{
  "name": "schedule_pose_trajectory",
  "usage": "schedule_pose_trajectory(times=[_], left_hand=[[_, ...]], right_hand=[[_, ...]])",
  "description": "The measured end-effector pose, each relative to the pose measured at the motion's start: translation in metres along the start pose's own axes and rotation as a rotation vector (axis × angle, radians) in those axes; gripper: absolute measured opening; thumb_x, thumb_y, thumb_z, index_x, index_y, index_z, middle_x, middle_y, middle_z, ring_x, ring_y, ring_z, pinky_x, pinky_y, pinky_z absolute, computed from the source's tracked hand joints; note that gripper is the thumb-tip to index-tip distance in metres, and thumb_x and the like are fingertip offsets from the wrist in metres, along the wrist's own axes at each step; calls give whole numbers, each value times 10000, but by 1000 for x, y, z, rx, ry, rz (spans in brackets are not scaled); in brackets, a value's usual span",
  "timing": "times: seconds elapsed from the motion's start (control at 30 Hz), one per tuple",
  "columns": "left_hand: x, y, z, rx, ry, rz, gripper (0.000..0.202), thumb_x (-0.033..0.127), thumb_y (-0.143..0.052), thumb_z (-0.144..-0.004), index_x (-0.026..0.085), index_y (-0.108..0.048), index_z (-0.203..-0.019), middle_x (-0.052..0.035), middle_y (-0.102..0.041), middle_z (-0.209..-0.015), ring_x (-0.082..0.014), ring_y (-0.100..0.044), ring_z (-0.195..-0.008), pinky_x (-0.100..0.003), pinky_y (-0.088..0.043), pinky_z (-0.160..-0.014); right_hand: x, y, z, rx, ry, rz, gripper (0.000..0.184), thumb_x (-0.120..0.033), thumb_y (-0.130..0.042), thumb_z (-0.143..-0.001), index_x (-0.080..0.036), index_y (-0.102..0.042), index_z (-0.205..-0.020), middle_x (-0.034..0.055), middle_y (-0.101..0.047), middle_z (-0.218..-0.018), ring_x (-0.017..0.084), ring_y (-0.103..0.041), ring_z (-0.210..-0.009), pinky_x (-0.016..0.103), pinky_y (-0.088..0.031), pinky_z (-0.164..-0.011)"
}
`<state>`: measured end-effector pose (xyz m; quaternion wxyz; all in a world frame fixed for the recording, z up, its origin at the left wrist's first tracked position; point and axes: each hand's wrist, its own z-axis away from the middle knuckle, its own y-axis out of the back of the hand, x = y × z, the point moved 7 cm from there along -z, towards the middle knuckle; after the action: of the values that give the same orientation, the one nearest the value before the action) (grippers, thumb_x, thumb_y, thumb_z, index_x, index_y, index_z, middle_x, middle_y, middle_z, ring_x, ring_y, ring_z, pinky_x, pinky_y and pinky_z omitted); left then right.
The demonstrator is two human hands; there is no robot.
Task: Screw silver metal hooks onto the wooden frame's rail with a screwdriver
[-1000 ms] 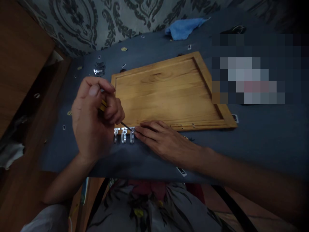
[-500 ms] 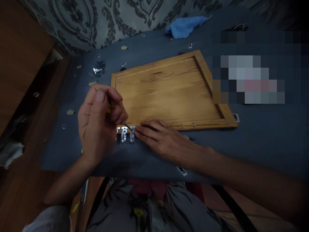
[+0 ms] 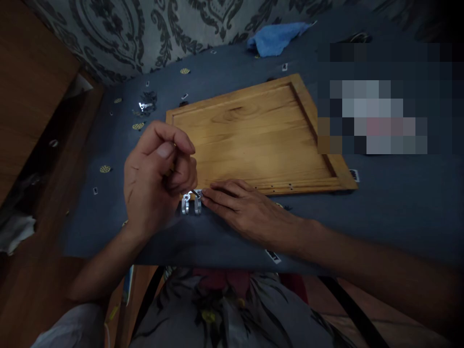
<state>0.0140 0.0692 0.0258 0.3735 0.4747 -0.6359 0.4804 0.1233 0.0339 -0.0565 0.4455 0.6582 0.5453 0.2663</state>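
Observation:
A wooden panel (image 3: 253, 135) with a raised frame lies on the blue cloth. A metal hook rack (image 3: 191, 203) sits against its near left edge. My left hand (image 3: 155, 179) is closed on a thin screwdriver whose dark tip (image 3: 196, 194) points down at the rack. My right hand (image 3: 246, 208) lies flat with its fingers stretched out, fingertips pressing on the rack's right end.
Small metal fittings (image 3: 147, 104) and round gold discs (image 3: 105, 168) are scattered on the cloth to the left. A blue rag (image 3: 275, 37) lies at the far edge by the patterned wall. A wooden cabinet (image 3: 32, 96) stands at the left.
My left hand has moved right and slightly down over the rack, now covering its leftmost hook. The right hand has stayed on the rack.

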Motion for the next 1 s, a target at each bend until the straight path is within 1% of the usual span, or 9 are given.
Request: schedule_pose_trajectory(times=[0.13,0.3,0.4,0.47,0.57,0.67,0.8,0.87,1.0], left_hand=[[-1,-3,-3,-44,-6,-9,234,183,-504,-929,196,-658,-753,71,-247,-450,-60,-130,-367,-199,-199,-372],[-2,-8,-2,-84,-29,-7,209,178,-531,-916,194,-689,-779,70,-278,-456,-59,-148,-354,-210,-198,-363],[-3,-9,-3,-116,-36,-3,171,198,-564,-908,188,-685,-788,76,-277,-460,-50,-150,-348,-202,-213,-358],[-3,-10,-4,-168,-39,-2,125,221,-613,-890,189,-673,-785,80,-291,-462,-39,-154,-334,-195,-224,-345],[-3,-9,-6,-204,-25,6,105,242,-633,-881,188,-666,-798,80,-321,-464,-28,-147,-304,-194,-235,-321],[-5,-7,-8,-208,30,20,95,242,-633,-880,194,-677,-811,84,-304,-463,-26,-133,-285,-201,-217,-317],[-6,-11,-10,-317,60,62,110,258,-637,-899,187,-698,-841,92,-283,-482,-18,-138,-274,-188,-212,-326],[-5,-11,-10,-367,53,87,123,264,-628,-914,174,-702,-876,95,-295,-487,-15,-150,-271,-182,-230,-326],[-5,-9,-12,-388,75,81,84,218,-633,-902,161,-694,-898,91,-326,-501,-12,-169,-283,-178,-270,-331]], right_hand=[[-1,3,0,22,14,-4,320,-124,-463,-1021,-22,-635,-1272,142,-675,-1294,295,-549,-1183,455,-506,-992],[0,3,-1,-7,10,-11,330,-121,-426,-1034,-49,-633,-1280,147,-675,-1286,281,-552,-1189,461,-512,-982],[-1,3,-2,3,19,-19,328,-110,-443,-1023,-26,-626,-1283,155,-671,-1292,290,-551,-1183,463,-513,-980],[-1,4,-2,10,21,-16,321,-104,-461,-1014,-14,-628,-1273,155,-673,-1285,295,-555,-1176,459,-509,-988],[-1,3,-2,2,16,-3,312,-103,-459,-1015,-32,-639,-1261,145,-679,-1273,292,-557,-1187,452,-505,-993],[0,2,-1,-21,8,-1,323,-107,-448,-1021,-54,-632,-1282,147,-664,-1308,288,-549,-1214,462,-507,-996],[1,0,-1,-58,-7,-7,341,-106,-438,-1024,-87,-626,-1307,143,-660,-1321,280,-547,-1226,474,-506,-1001],[0,1,-1,-61,-7,2,339,-111,-445,-1023,-80,-623,-1310,140,-664,-1313,282,-548,-1222,463,-501,-1002],[-1,2,-1,-54,2,17,333,-119,-465,-1018,-44,-622,-1301,139,-670,-1297,292,-551,-1210,442,-497,-1003]])
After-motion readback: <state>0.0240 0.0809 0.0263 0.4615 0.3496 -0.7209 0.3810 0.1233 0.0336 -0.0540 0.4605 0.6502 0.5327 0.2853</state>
